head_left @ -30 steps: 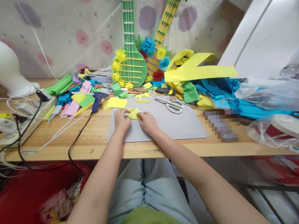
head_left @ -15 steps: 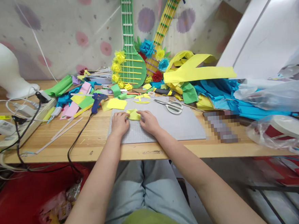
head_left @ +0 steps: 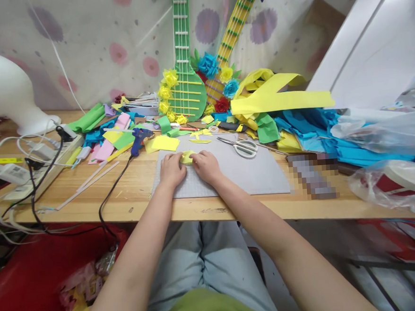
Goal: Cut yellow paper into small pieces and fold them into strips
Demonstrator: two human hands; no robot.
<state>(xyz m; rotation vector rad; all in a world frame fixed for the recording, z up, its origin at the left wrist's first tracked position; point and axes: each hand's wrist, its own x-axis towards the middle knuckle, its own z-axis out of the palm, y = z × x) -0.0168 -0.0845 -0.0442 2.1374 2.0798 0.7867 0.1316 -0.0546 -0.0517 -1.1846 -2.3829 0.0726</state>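
Observation:
A small piece of yellow paper (head_left: 187,158) is pinched between my two hands over the grey cutting mat (head_left: 244,179). It looks curved, and its lower part is partly covered by fingers. My left hand (head_left: 173,169) is closed on the paper's left edge. From the other side, my right hand (head_left: 206,167) grips the right edge with bent fingers. White-handled scissors (head_left: 245,148) lie on the mat to the right of my hands, blades pointing left. Beyond my left hand is a flat yellow paper sheet (head_left: 166,143).
A blue glue gun (head_left: 138,140) rests at left, its black cable running over the table edge. Paper scraps and two paper-flower-trimmed instrument shapes, one a green lute (head_left: 189,97), stand behind. Power strip (head_left: 48,169) sits left; yellow strips (head_left: 282,103) and a wrapped roll (head_left: 394,180) lie right.
The yellow paper has gone from lying flatter to a curved, narrower shape as my hands drew closer together. The whole view has shifted slightly, moving the scene to the right.

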